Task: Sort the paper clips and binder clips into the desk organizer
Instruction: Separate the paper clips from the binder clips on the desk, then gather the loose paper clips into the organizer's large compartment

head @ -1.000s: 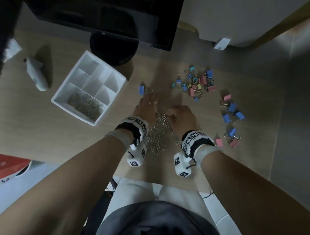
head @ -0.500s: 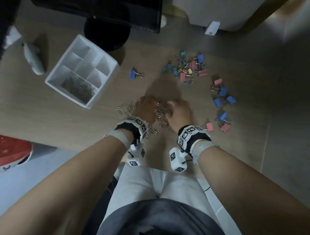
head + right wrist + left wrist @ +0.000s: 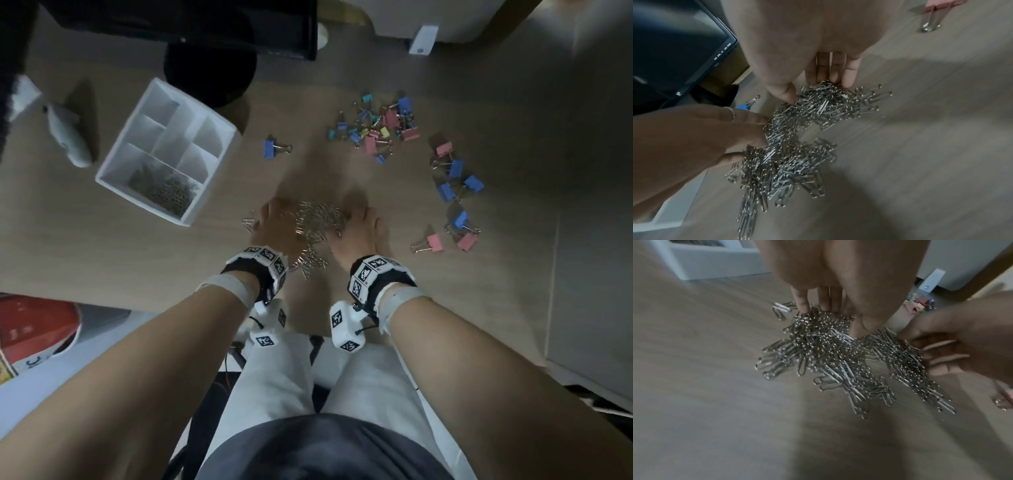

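I see the paper clip pile near the desk's front edge, between my left hand and right hand. The desk organizer sits toward the left edge, paper clips in its front compartment. Binder clips lie behind and to the right.

I can read almost nothing here. The monitor carries tiny white markings along its lower bezel and a small logo at the corner, both too blurred to read. The wrist bands below the monitor show only black-and-white square codes, no letters.
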Demonstrator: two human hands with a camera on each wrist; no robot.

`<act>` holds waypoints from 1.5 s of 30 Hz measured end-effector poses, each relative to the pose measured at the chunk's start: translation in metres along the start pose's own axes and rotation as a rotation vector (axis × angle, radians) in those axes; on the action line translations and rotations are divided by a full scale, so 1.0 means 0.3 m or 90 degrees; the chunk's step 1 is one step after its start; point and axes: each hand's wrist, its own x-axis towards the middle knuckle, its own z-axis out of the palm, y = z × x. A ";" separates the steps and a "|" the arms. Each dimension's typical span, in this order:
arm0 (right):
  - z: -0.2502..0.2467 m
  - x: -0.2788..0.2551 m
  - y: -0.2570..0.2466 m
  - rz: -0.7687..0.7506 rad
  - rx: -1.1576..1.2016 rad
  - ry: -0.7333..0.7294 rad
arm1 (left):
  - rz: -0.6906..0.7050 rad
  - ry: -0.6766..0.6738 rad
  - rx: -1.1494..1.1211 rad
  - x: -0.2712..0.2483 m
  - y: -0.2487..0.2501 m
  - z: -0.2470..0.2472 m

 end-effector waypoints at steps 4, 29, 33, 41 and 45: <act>-0.035 -0.021 -0.004 0.053 -0.027 0.100 | 0.056 0.011 0.017 0.012 -0.023 -0.051; 0.112 -0.118 -0.071 0.250 0.095 0.168 | -0.034 -0.021 -0.057 0.007 -0.216 -0.083; 0.097 -0.101 -0.113 0.193 0.121 0.122 | 0.032 -0.039 -0.082 0.012 -0.164 -0.077; 0.037 0.014 -0.093 0.172 0.020 0.148 | -0.122 -0.077 -0.055 -0.001 -0.220 -0.119; 0.080 -0.009 -0.132 0.049 -0.023 0.070 | -0.129 -0.209 -0.038 -0.058 -0.267 -0.079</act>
